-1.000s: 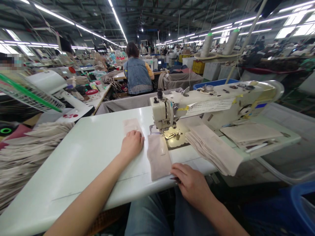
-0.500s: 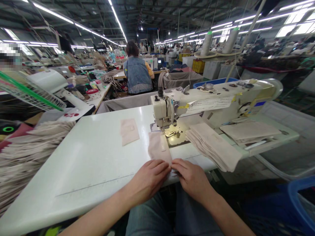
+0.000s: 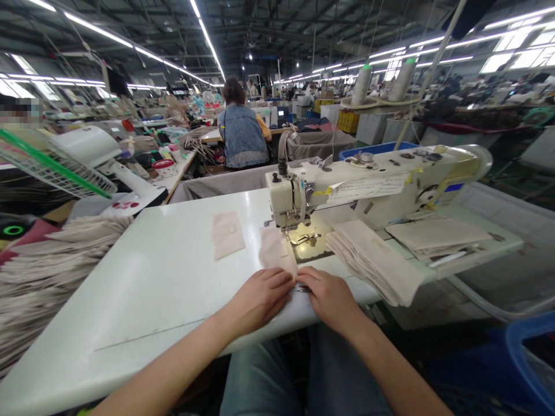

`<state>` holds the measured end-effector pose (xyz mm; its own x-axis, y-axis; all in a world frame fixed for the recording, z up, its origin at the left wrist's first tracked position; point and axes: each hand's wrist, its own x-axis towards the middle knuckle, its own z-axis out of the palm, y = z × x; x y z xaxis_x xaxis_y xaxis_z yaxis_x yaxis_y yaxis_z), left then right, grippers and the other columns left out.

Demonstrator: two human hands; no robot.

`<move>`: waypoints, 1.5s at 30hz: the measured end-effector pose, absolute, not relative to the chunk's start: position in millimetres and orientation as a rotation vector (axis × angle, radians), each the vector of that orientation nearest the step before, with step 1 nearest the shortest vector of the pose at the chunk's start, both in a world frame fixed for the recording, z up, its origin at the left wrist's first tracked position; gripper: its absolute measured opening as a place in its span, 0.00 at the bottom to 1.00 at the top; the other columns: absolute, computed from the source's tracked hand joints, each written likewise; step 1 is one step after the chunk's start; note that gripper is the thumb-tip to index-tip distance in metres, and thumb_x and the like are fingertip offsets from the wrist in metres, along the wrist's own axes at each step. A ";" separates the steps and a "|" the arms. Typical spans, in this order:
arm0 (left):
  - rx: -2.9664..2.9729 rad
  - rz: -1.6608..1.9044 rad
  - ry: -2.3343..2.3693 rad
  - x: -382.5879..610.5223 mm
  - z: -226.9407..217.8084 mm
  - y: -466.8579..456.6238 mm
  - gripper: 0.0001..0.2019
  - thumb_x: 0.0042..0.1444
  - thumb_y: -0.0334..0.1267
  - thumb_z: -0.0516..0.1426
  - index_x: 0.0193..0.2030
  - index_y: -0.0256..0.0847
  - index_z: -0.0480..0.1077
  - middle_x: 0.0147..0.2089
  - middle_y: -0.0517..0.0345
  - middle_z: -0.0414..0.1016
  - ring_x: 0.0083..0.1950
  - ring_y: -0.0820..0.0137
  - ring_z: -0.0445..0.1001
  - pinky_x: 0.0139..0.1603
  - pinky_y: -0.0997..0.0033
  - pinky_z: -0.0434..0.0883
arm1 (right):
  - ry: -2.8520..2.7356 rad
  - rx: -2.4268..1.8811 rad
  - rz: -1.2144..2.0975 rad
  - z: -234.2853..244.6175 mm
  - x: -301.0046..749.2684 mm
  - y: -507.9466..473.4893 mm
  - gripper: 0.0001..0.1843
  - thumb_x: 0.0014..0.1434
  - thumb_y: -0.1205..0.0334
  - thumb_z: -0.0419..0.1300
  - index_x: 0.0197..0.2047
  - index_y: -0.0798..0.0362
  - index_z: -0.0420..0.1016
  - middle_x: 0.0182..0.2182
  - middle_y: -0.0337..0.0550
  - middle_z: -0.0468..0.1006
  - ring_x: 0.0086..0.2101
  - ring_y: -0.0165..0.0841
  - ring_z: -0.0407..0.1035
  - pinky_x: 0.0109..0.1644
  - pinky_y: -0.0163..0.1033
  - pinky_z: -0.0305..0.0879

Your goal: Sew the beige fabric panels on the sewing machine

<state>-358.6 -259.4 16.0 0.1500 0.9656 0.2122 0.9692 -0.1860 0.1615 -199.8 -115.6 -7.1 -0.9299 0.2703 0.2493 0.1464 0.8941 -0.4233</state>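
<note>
A beige fabric piece (image 3: pixel 274 249) lies flat on the table, its far right edge beside the needle of the sewing machine (image 3: pixel 287 202). On its near end rests my left hand (image 3: pixel 264 294), fingers together and pressed down on the cloth. My right hand (image 3: pixel 327 292) pinches the near right corner of the same piece, fingertips almost touching those of the left. Under the right fingers a small shiny metal part (image 3: pixel 302 287) shows; whether it is held or lies on the table I cannot tell. A brass-coloured guide (image 3: pixel 306 238) sits right of the needle.
Another beige piece (image 3: pixel 228 234) lies to the left on the white table (image 3: pixel 173 277). A folded fabric stack (image 3: pixel 375 260) and more pieces (image 3: pixel 437 234) rest at right. A tall cloth pile (image 3: pixel 56 277) and a white fan (image 3: pixel 93 144) stand left. A co-worker (image 3: pixel 245 133) sits ahead.
Both hands have moved forward with the fabric piece, which has slid a little farther toward the needle. The loose piece at left stays where it was.
</note>
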 end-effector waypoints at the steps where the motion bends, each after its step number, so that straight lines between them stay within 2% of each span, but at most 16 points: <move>1: -2.373 -0.417 -1.987 -360.6 16.0 -257.8 0.13 0.70 0.36 0.49 0.56 0.38 0.70 0.52 0.47 0.76 0.56 0.60 0.73 0.57 0.58 0.73 | -2.752 -0.316 0.576 -7.0 -201.0 -115.2 0.27 0.56 0.80 0.50 0.52 0.49 0.77 0.55 0.41 0.78 0.49 0.35 0.75 0.51 0.38 0.71; 4: -2.375 -0.404 -1.978 -366.0 16.7 -253.2 0.14 0.70 0.37 0.49 0.56 0.37 0.70 0.51 0.46 0.76 0.56 0.60 0.73 0.57 0.58 0.73 | -2.722 -0.342 0.555 -7.0 -200.6 -115.8 0.27 0.56 0.80 0.50 0.53 0.50 0.77 0.55 0.42 0.78 0.48 0.35 0.75 0.50 0.37 0.71; 9: -2.363 -0.461 -1.964 -375.7 15.7 -245.9 0.14 0.70 0.37 0.49 0.56 0.38 0.71 0.51 0.46 0.77 0.55 0.61 0.74 0.56 0.59 0.74 | -2.534 -0.454 0.474 -4.9 -181.9 -114.2 0.23 0.56 0.77 0.52 0.50 0.52 0.76 0.49 0.44 0.79 0.43 0.36 0.76 0.43 0.36 0.72; 13: -2.341 -0.479 -1.959 -383.7 13.7 -240.4 0.14 0.70 0.37 0.49 0.56 0.39 0.71 0.52 0.46 0.77 0.55 0.61 0.74 0.56 0.59 0.74 | -2.302 -0.625 0.288 5.6 -155.4 -102.1 0.14 0.64 0.68 0.53 0.49 0.51 0.76 0.47 0.44 0.80 0.44 0.37 0.77 0.42 0.37 0.71; 16: -2.341 -0.477 -1.960 -389.1 14.1 -236.3 0.14 0.69 0.36 0.49 0.56 0.39 0.71 0.52 0.47 0.77 0.54 0.61 0.74 0.55 0.60 0.74 | -2.197 -0.845 0.101 17.6 -134.5 -89.4 0.12 0.68 0.61 0.53 0.48 0.50 0.76 0.48 0.42 0.80 0.42 0.36 0.77 0.37 0.38 0.69; 20: -2.327 -0.457 -1.975 -396.2 15.3 -231.1 0.15 0.68 0.35 0.50 0.57 0.37 0.71 0.51 0.46 0.77 0.53 0.60 0.74 0.54 0.59 0.74 | -2.165 -1.149 -0.021 25.7 -110.5 -71.0 0.16 0.68 0.51 0.53 0.49 0.49 0.76 0.52 0.41 0.78 0.35 0.36 0.76 0.30 0.40 0.64; 28: -2.301 -0.464 -1.999 -411.8 11.4 -219.2 0.14 0.69 0.37 0.50 0.54 0.37 0.73 0.52 0.46 0.76 0.54 0.59 0.74 0.55 0.59 0.73 | -2.356 -1.419 0.093 3.8 -79.2 -26.2 0.26 0.65 0.39 0.49 0.48 0.50 0.76 0.48 0.47 0.79 0.34 0.41 0.75 0.34 0.44 0.66; 33: -2.288 -0.448 -2.030 -421.2 13.4 -212.9 0.14 0.68 0.36 0.50 0.54 0.38 0.72 0.52 0.46 0.76 0.54 0.59 0.74 0.55 0.59 0.73 | -2.383 -1.539 0.141 7.8 -77.2 -22.8 0.30 0.64 0.36 0.47 0.50 0.50 0.75 0.50 0.50 0.78 0.37 0.44 0.76 0.35 0.46 0.67; 40: -2.273 -0.445 -2.046 -435.1 12.0 -203.7 0.15 0.68 0.36 0.50 0.54 0.37 0.73 0.54 0.46 0.76 0.56 0.59 0.73 0.58 0.58 0.73 | -2.362 -1.577 0.116 19.2 -86.0 -36.9 0.31 0.66 0.39 0.44 0.51 0.54 0.75 0.49 0.53 0.77 0.38 0.47 0.75 0.40 0.49 0.68; 45: -2.262 -0.461 -2.038 -441.7 11.1 -199.0 0.15 0.67 0.35 0.50 0.55 0.38 0.73 0.54 0.46 0.76 0.56 0.59 0.73 0.59 0.58 0.72 | -2.347 -1.621 0.139 18.4 -85.2 -32.7 0.32 0.65 0.38 0.43 0.51 0.53 0.75 0.49 0.53 0.76 0.39 0.47 0.75 0.39 0.49 0.68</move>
<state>-441.7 -199.0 11.1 0.0803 0.9621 0.2605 0.9806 -0.1231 0.1523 -85.2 -32.7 18.4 -0.3282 0.9278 0.1775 0.9003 0.3641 -0.2384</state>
